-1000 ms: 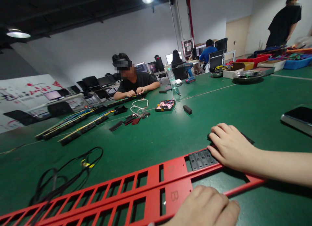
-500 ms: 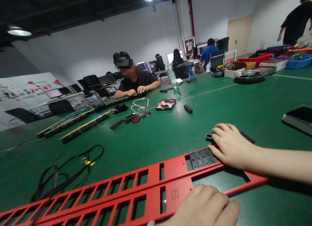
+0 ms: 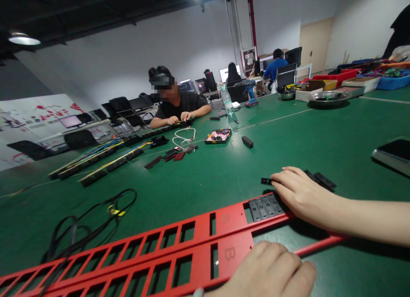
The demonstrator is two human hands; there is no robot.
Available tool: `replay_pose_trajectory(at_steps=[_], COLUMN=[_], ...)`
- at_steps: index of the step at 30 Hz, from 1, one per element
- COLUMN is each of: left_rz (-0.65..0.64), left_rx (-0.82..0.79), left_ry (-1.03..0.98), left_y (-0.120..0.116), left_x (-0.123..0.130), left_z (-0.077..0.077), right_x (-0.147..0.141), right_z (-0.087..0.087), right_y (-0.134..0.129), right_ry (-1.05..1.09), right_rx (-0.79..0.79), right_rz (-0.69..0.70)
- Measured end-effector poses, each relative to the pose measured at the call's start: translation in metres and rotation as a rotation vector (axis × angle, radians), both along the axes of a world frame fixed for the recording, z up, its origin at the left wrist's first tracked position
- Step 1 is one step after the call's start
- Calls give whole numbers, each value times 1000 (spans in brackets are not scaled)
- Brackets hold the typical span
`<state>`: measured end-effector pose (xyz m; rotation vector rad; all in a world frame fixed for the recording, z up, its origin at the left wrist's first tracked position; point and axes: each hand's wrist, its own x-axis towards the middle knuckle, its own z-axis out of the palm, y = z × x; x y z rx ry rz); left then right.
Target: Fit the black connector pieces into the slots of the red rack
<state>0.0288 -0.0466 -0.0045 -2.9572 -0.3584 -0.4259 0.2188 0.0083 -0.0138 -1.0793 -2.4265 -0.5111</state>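
Observation:
Two long red slotted frames [image 3: 201, 260], each marked B, lie side by side across the green table. Several black rectangular pieces [image 3: 265, 207] sit in a row in the upper frame's opening. Over that row's right end is my right hand [image 3: 301, 196], fingers together around a small black part [image 3: 266, 181] whose end sticks out past the fingertips. More black parts [image 3: 324, 181] lie behind that hand. My left hand [image 3: 269, 271] rests on the near frame beside the B mark, fingers bent over its edge; the fingertips are partly hidden.
Black cables [image 3: 77, 228] lie across the frames at left. Beyond are wired black strips [image 3: 109, 167], a bottle [image 3: 228, 105], a small box with wires [image 3: 218, 136] and a metal dish [image 3: 329, 99]. A person [image 3: 179, 103] works across the table; a grey device [image 3: 392, 158] is at right.
My right hand has shifted slightly, and the small black part now sticks out further left of its fingertips. My left hand has stayed in place. The standing person has moved right, mostly out of view.

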Motion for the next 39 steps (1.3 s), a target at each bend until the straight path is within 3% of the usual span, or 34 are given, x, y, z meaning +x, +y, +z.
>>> replay_pose_trajectory(at_steps=[6, 10, 14, 19, 24, 29, 34, 39], left_rz=[30, 5, 21, 235, 597, 671, 747, 739], left_rx=[12, 35, 152, 409, 441, 414, 487, 527], left_ry=[22, -8, -30, -25, -8, -10, 130, 182], left_y=[-1, 1, 0, -10, -18, -19, -20, -20], left_x=[0, 1, 0, -7, -21, -30, -23, -21], left_z=[2, -1, -8, -15, -17, -21, -23, -20], right_x=[-1, -2, 0, 2, 3, 4, 4, 4], right_z=[7, 12, 10, 6, 9, 10, 10, 10], right_y=[-11, -14, -10, -6, -9, -11, -8, -8], right_ry=[210, 313, 292, 272, 292, 273, 241, 178], right_rx=[-49, -216, -171, -109, -241, -343, -267, -204], right_rz=[256, 237, 363, 435, 375, 382, 436, 420])
